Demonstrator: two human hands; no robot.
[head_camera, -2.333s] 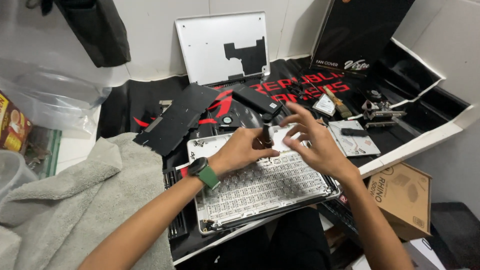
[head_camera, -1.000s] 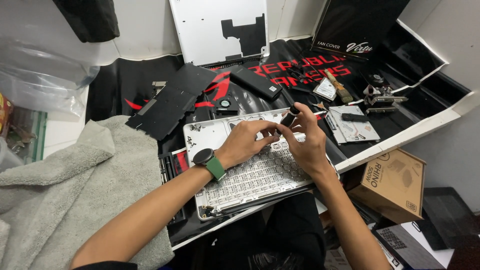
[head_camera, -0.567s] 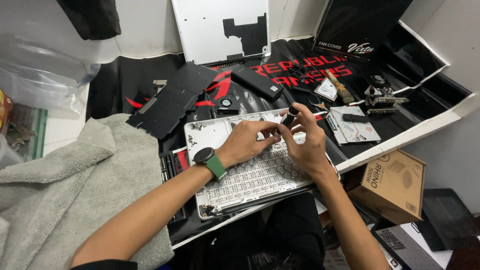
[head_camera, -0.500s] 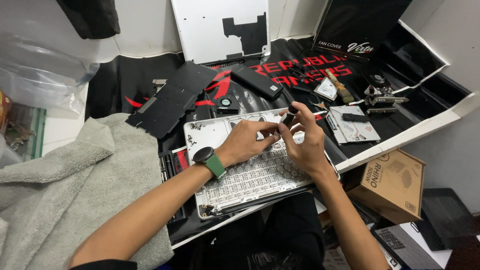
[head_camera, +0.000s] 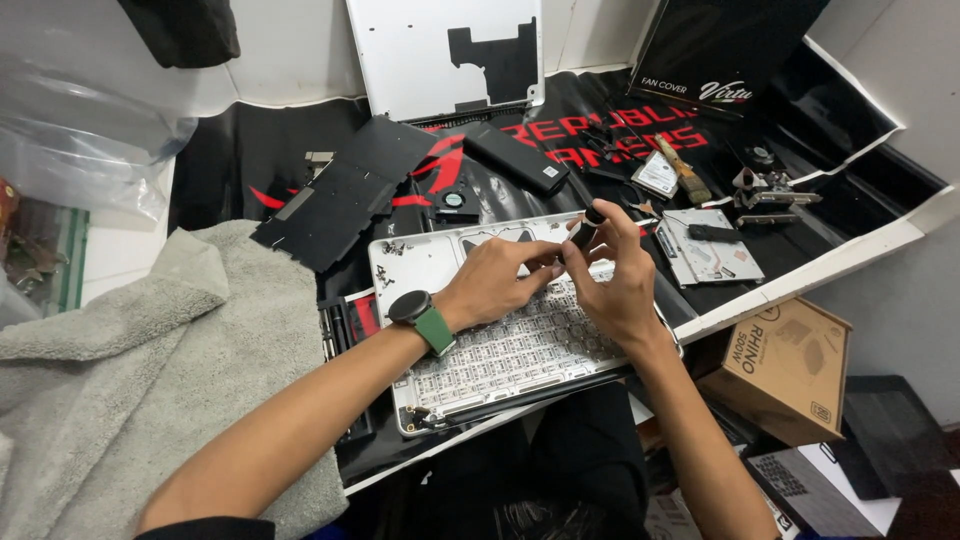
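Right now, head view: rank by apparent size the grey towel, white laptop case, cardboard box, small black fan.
1. grey towel
2. white laptop case, partly hidden by the hands
3. cardboard box
4. small black fan

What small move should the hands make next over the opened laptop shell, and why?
Probably turn the screwdriver: the right hand holds it upright, tip down on the silver laptop shell, and the left hand steadies its lower end with its fingertips.
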